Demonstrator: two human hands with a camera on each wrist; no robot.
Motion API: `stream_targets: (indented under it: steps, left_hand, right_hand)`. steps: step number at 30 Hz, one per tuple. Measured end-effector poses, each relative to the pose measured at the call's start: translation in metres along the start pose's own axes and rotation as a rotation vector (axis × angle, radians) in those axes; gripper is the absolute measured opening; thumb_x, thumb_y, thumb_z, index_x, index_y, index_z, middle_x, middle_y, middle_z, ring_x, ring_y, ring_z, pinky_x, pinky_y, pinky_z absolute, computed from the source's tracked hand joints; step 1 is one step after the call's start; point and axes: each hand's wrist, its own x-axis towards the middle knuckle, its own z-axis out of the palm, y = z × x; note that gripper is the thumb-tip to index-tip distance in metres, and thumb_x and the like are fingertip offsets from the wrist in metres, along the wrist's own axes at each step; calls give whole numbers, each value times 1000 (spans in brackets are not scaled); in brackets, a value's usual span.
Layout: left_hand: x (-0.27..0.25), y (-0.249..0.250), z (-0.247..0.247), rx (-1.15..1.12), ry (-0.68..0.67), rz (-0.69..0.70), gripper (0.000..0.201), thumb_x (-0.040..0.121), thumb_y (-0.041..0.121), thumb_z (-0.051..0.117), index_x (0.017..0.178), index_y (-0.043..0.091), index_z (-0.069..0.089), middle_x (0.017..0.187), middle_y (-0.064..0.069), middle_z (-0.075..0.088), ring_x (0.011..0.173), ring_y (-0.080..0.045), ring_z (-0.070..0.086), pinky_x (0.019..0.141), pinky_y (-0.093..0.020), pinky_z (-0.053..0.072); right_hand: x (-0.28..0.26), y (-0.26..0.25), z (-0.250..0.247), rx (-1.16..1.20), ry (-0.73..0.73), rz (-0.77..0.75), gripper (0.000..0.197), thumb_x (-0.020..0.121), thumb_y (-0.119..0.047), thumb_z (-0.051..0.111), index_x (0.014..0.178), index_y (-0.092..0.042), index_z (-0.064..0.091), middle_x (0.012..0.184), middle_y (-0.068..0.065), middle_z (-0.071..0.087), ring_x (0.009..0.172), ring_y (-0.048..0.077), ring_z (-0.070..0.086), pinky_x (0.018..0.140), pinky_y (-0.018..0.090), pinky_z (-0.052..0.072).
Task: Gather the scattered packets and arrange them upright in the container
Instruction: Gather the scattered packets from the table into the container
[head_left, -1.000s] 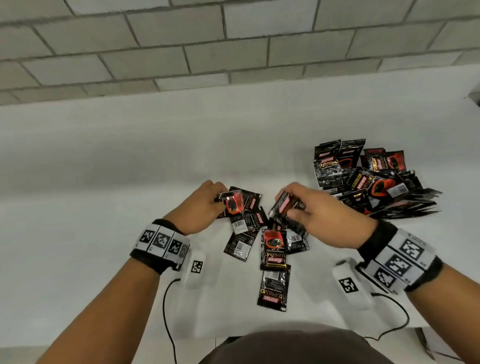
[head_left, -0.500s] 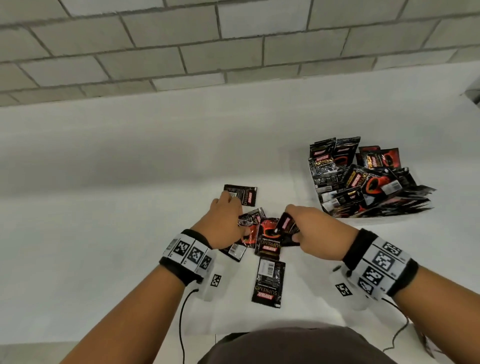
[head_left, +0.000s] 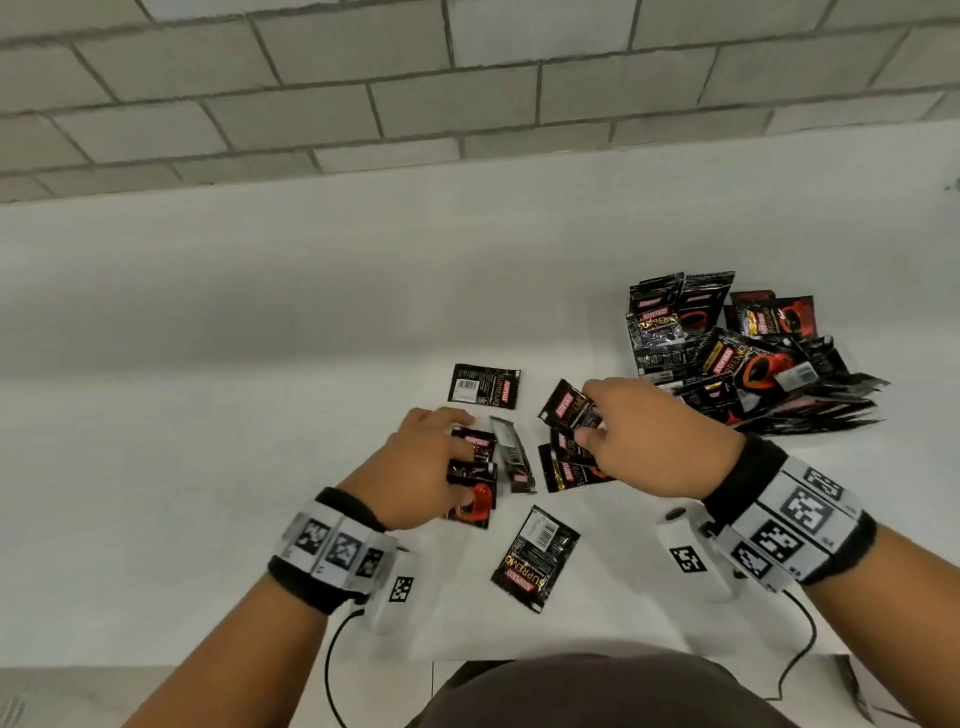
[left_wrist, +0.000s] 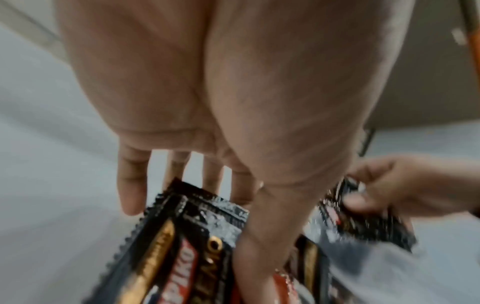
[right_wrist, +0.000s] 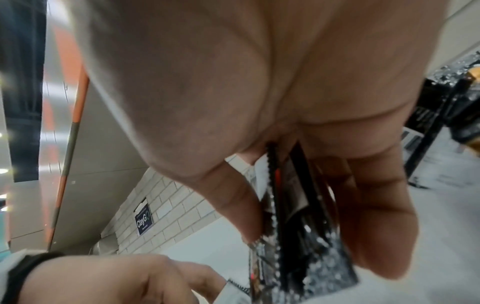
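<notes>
Black and red coffee packets lie scattered on the white table (head_left: 208, 467). My left hand (head_left: 467, 460) sits low over the middle cluster and pinches a small stack of packets (left_wrist: 166, 246) between thumb and straight fingers. My right hand (head_left: 587, 415) pinches several packets (right_wrist: 293, 226) edge-on, slightly above the table; the same bunch (head_left: 563, 408) shows in the head view. Loose packets lie far (head_left: 485, 383), near (head_left: 535, 558) and under my right hand (head_left: 571, 470), and a silver one (head_left: 511, 454) lies between my hands. A heap of packets (head_left: 753, 358) fills the right side; the container's walls barely show.
A grey block wall (head_left: 467, 93) runs along the table's far edge. Cables (head_left: 332, 670) hang from both wrist cameras over the near edge. The table's left half is bare white surface.
My left hand has come down from holding one packet up to lying low on the middle cluster. My right hand keeps its bunch and has lifted it slightly.
</notes>
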Motion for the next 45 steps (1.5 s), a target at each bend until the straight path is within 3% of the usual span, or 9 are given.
stream_targets:
  steps: [4,11,15,17,20,27,32,40,45]
  left_hand:
    - [9,9,13,110,14,0,42,84,34,77,123,22,71,142,6,41,128,-19,33,109,-43,39]
    - [-8,-16,-26,-134,109,-34,29,80,16,84,79,31,59,91,7,59,84,-15,60,70,-24,43]
    - [-29,-29,-39,-349,153,-45,42,85,11,80,103,36,53,88,9,65,65,-9,63,59,-22,49]
    - [-28,-26,-41,-392,127,-10,56,85,9,79,120,40,49,90,9,65,70,-9,66,63,-22,53]
    - [-6,-12,-40,-172,56,82,32,86,11,76,111,29,66,99,8,63,94,-11,62,85,-29,50]
    - [50,27,-26,324,-133,403,30,79,19,79,109,16,77,151,9,44,138,-18,28,112,-36,33]
    - [58,39,-22,547,-209,449,35,83,18,74,118,16,71,132,5,53,127,-18,37,103,-32,33]
    - [60,20,-55,24,-131,165,51,83,13,81,124,20,51,111,-4,64,91,-21,63,75,-36,55]
    - [85,13,-55,63,-57,-47,77,89,21,76,153,16,33,131,-9,47,110,-26,57,90,-33,50]
  right_hand:
    - [-2,8,17,-92,-121,-17,12,92,-23,57,98,-13,52,105,4,47,96,24,51,83,36,45]
    - [-1,7,43,-344,-115,-36,39,83,-10,58,119,-13,43,115,4,45,102,24,46,75,33,33]
    - [1,8,43,-266,-153,-29,38,83,-6,55,119,-10,46,117,8,45,99,23,45,80,30,38]
    - [-1,7,39,-290,-201,-24,24,88,-9,53,112,-9,53,116,9,44,100,24,45,77,29,34]
    - [-4,4,29,-179,-250,-118,20,92,-13,53,111,-12,57,112,5,43,101,22,43,81,32,38]
    - [-24,-30,48,-143,-538,-440,58,87,-9,61,141,-22,44,128,4,53,114,17,42,92,34,44]
    - [-26,-19,66,-368,-369,-500,48,83,-16,68,127,-13,49,122,8,48,110,26,41,85,37,44]
    - [-32,3,68,-190,-352,-387,45,89,-17,65,130,-16,45,124,2,49,109,22,46,86,36,42]
    - [-37,17,52,-89,-287,-284,27,96,-13,57,122,-16,47,114,-1,46,100,16,41,87,37,43]
